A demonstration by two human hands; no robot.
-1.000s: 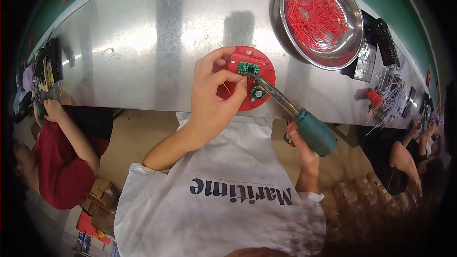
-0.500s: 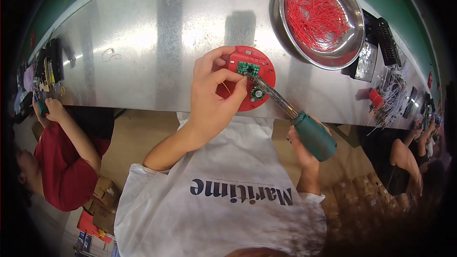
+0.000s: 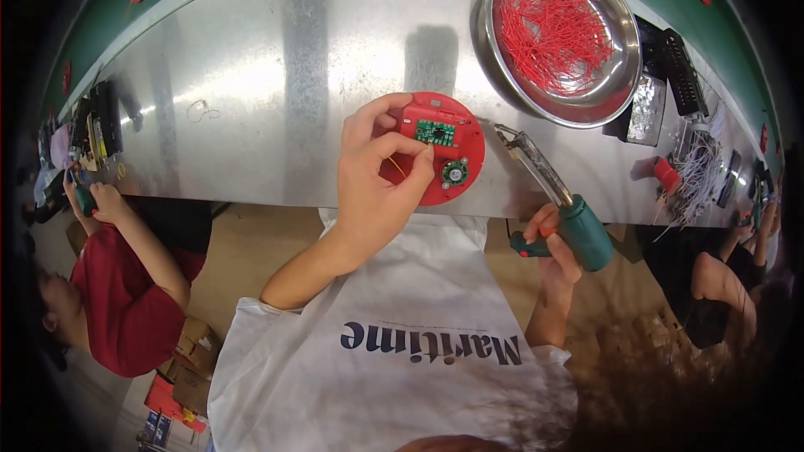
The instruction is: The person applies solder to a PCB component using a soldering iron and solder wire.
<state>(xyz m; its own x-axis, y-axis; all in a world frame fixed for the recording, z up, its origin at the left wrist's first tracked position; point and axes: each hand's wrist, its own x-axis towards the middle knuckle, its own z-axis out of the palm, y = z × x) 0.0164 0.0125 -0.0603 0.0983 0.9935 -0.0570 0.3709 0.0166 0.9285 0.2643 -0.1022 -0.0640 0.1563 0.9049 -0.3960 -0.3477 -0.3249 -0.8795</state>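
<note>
At the table's front edge is a red round plastic housing [image 3: 471, 141]. It carries a small green circuit board [image 3: 436, 132] and, below that, a round metal-centred part [image 3: 455, 172]. My left hand [image 3: 371, 172] steadies the housing at its left rim, while thumb and forefinger pinch at the board's lower edge. A thin orange wire [image 3: 398, 166] shows inside the loop of those fingers; its pinched end is hidden. In my right hand [image 3: 554, 253] is a soldering gun [image 3: 584, 233] with a green handle. Its tip points up-left, just right of the housing and apart from it.
A steel bowl [image 3: 496, 54] of red wires stands at the far right of the metal table [image 3: 251, 117]. Beyond it lie black parts and a bundle of white wires [image 3: 695, 163]. People work at both sides; one in a red shirt [image 3: 130, 305] sits left.
My right hand has drawn the soldering gun away from the board, to the right. My left hand keeps its pinch at the board and its hold on the housing.
</note>
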